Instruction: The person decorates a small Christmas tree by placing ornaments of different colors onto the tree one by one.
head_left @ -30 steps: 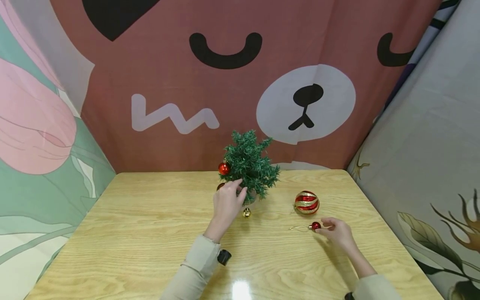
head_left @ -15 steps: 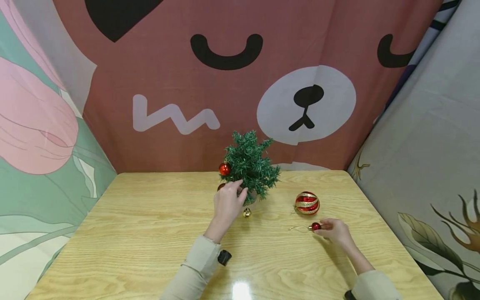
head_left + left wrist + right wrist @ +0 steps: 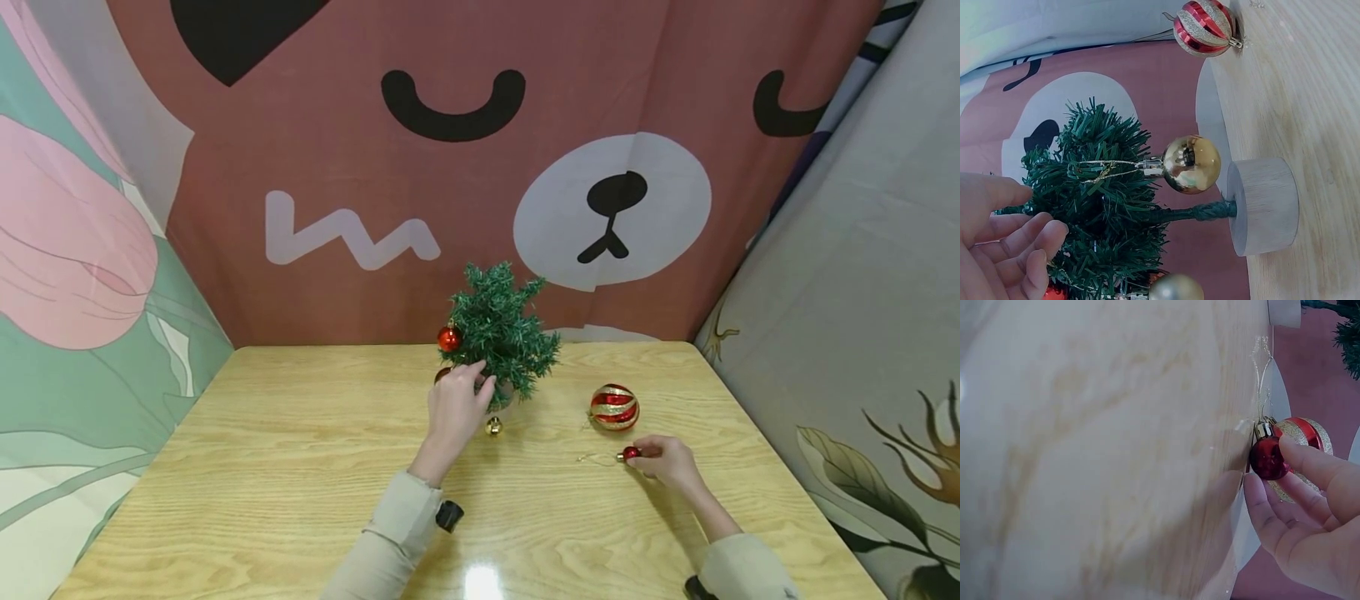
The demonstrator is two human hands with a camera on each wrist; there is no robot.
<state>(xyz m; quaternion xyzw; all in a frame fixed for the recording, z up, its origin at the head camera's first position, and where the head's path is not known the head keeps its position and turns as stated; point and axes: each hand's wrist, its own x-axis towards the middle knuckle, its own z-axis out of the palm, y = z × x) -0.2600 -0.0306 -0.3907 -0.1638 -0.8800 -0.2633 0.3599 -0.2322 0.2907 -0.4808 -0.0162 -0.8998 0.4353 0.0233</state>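
In the head view a small green artificial Christmas tree [image 3: 498,329] stands at the table's back edge. My left hand [image 3: 459,404] is at its lower branches, fingers loosely bent, thumb apart from them; in the left wrist view the fingertips [image 3: 1054,234] are at the foliage, with no clear grip visible. A gold bauble [image 3: 1191,164] hangs from a branch near that hand. Over the table at the right, my right hand [image 3: 671,461] pinches a small dark red bauble [image 3: 1269,459] between thumb and fingers. Its gold hanging loop [image 3: 1262,372] points away to the left.
A larger red and gold striped bauble [image 3: 614,407] lies on the wooden table [image 3: 300,467] behind my right hand. A red bauble [image 3: 449,338] hangs on the tree's left side. The tree's round wooden base [image 3: 1266,206] rests on the table. Printed cloth [image 3: 337,167] hangs behind.
My right hand's fingers have closed in further around the small red bauble, and the hand has shifted slightly left. My left hand has stayed at the tree.
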